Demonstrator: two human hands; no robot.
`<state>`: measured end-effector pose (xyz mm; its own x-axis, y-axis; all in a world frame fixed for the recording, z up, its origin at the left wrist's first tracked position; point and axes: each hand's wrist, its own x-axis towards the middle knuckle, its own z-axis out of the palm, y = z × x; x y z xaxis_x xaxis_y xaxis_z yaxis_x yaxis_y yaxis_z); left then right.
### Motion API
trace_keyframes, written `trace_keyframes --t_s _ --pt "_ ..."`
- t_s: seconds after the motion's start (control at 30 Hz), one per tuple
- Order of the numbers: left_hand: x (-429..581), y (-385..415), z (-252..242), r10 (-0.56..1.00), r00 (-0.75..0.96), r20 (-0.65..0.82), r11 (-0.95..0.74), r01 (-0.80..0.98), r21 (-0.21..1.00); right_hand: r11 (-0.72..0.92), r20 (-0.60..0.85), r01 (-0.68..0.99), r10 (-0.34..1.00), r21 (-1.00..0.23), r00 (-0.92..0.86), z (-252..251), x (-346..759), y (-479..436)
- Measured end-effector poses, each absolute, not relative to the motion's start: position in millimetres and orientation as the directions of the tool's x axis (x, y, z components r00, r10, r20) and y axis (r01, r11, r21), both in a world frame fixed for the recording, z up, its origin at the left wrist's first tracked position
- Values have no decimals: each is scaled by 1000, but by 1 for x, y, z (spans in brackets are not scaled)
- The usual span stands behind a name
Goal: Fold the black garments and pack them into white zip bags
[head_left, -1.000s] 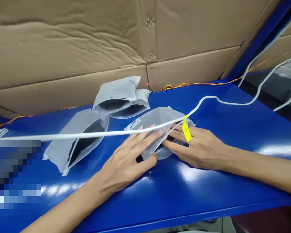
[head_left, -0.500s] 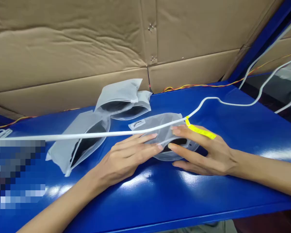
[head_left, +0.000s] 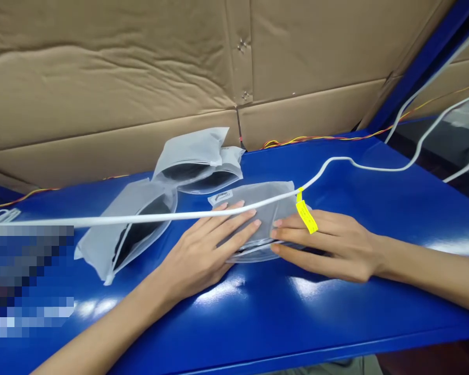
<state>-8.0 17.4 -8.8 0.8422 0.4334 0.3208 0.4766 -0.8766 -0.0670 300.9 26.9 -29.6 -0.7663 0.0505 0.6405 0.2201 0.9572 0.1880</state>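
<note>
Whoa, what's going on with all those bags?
A person has both hands on a cloudy see-through bag lying on a blue table. The left hand and right hand rest with fingers stretched out across it. Three other bags sit farther left, mouths open. A white cable with a yellow tag crosses in front.

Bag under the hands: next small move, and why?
Probably slide the right hand along the bag's near mouth to flatten it: a thin dark gap shows there, that hand lies beside it, and the left hand lies across the other end.
</note>
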Motion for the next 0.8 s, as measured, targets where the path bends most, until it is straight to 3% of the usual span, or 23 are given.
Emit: trace_keyframes --t_s 0.2,0.33,0.53,0.7,0.8 --pt "-10 18 -10 416 846 334 -889 456 -45 955 683 219 25 199 -730 -29 298 21" --pt "-8 17 -10 379 868 321 -909 414 -45 886 628 438 255 152 -735 -31 297 21" --pt "3 14 -11 495 809 317 -840 539 -63 678 535 650 428 343 -728 -27 300 20" --pt "-1 17 -13 587 789 183 -799 601 -28 311 373 854 798 417 -473 -24 318 33" --pt "-5 18 -15 621 779 85 -783 621 25 206 332 883 871 421 -362 -25 335 50"
